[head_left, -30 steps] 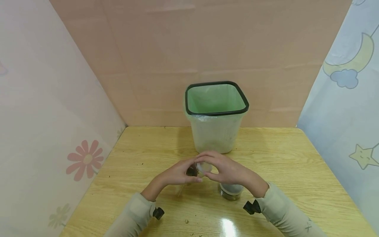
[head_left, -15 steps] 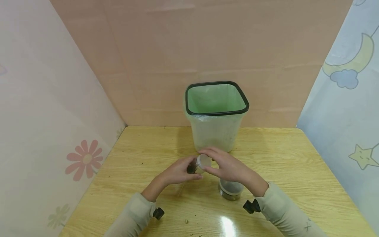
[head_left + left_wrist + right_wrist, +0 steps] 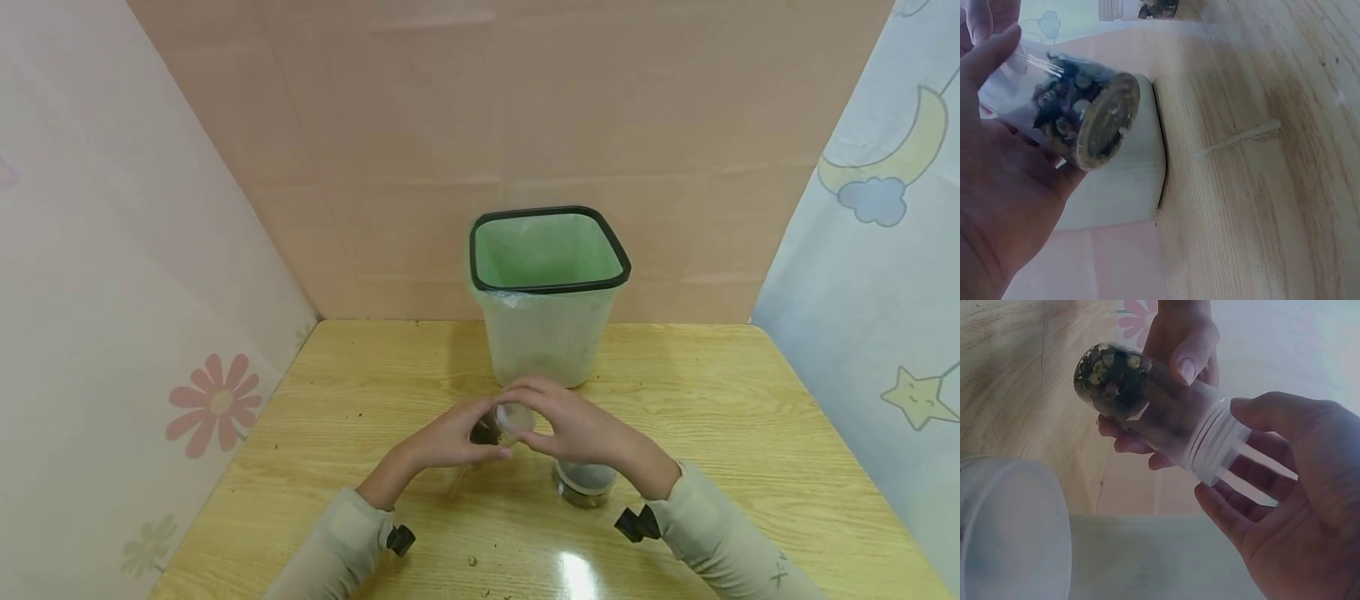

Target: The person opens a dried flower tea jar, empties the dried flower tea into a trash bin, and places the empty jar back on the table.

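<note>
My left hand [image 3: 453, 435] grips a clear plastic jar [image 3: 1154, 403], held tilted above the table. Dark dried flowers and leaves [image 3: 1113, 372] fill its bottom end; the rest of the body is see-through. On the jar's other end is a translucent screw lid [image 3: 1225, 447], with the thumb and fingers of my right hand [image 3: 1310, 469] around its rim. From the head view, both hands [image 3: 577, 425] meet over the jar and hide much of it. In the left wrist view the jar's round base [image 3: 1109, 122] faces the camera.
A second, wider clear jar [image 3: 585, 483] with a pale lid stands just below my right hand. Behind the hands is a white bin [image 3: 551, 333] with a black rim and green liner. A thin pale strip [image 3: 1241, 137] and small crumbs [image 3: 472, 561] lie on the wooden table [image 3: 360, 367].
My right fingers shifted around the lid, showing more of it half a second ago, and are now back much as at first. The left hand and jar stay nearly in place.
</note>
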The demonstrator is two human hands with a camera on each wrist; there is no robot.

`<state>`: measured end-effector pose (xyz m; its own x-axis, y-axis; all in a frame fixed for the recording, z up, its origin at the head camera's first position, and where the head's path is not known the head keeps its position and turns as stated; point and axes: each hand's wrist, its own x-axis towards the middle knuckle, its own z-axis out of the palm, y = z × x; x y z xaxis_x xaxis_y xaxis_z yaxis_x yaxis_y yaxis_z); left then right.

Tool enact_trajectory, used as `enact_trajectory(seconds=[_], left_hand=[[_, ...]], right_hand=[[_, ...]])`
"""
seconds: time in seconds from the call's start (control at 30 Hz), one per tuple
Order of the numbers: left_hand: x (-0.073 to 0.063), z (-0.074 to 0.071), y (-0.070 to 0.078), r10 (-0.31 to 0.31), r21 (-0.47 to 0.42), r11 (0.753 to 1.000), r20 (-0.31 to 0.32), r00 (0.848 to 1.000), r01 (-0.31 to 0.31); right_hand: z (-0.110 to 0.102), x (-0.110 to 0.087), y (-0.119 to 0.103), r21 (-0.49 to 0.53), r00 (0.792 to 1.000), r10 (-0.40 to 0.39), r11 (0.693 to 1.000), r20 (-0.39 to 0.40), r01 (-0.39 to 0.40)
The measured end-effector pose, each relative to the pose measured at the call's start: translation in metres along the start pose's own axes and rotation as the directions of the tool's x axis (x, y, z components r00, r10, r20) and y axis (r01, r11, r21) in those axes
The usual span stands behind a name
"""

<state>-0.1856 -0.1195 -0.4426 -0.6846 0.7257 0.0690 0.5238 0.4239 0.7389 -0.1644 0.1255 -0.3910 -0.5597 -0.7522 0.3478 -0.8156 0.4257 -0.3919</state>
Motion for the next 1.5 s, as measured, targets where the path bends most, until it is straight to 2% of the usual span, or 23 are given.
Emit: enact_trajectory(seconds=[0.17,0.33,0.43,0.67,0.9,1.1,1.23,1.5], left_hand=[[-0.0020,-0.0011,-0.0005,0.009,-0.025,1.000,0.035,0.999,-0.008],[-0.0016,-0.0014,-0.0014,0.008,-0.029,1.000,0.048,0.999,-0.007],[-0.0008,-0.0012,-0.0009,-0.009,-0.019,1.000,0.032,0.999,0.010],[0.0029,-0.0004,-0.0002,-0.069,-0.016,0.998,-0.049,0.996,0.068],[0.0052,0.0010,0.0002,-0.063,0.022,0.998,-0.083,0.995,0.065],[0.0063,0.0019,0.0024,-0.052,0.038,0.998,-0.090,0.995,0.055],[0.0060,0.0018,0.0032,-0.034,0.033,0.999,-0.087,0.996,0.037],[0.0025,0.0009,0.0001,-0.002,0.009,1.000,-0.043,0.999,0.002]], right_hand=[[-0.0023,-0.0010,-0.0033,0.020,0.998,-0.060,0.998,-0.012,0.060],[-0.0025,-0.0013,-0.0038,0.014,0.998,-0.069,0.998,-0.008,0.069],[-0.0030,-0.0019,-0.0036,0.015,0.999,-0.043,0.999,-0.003,0.043],[-0.0046,-0.0020,-0.0020,0.012,0.998,0.063,0.998,-0.029,-0.062],[-0.0022,0.0002,-0.0007,-0.035,0.991,0.119,0.992,-0.063,-0.121],[0.0006,0.0007,-0.0003,-0.019,0.987,0.158,0.987,-0.035,-0.159],[0.0014,0.0006,0.0001,-0.018,0.990,0.142,0.990,-0.025,-0.142],[0.0007,-0.0005,-0.0005,0.000,0.999,0.053,0.999,-0.003,-0.053]])
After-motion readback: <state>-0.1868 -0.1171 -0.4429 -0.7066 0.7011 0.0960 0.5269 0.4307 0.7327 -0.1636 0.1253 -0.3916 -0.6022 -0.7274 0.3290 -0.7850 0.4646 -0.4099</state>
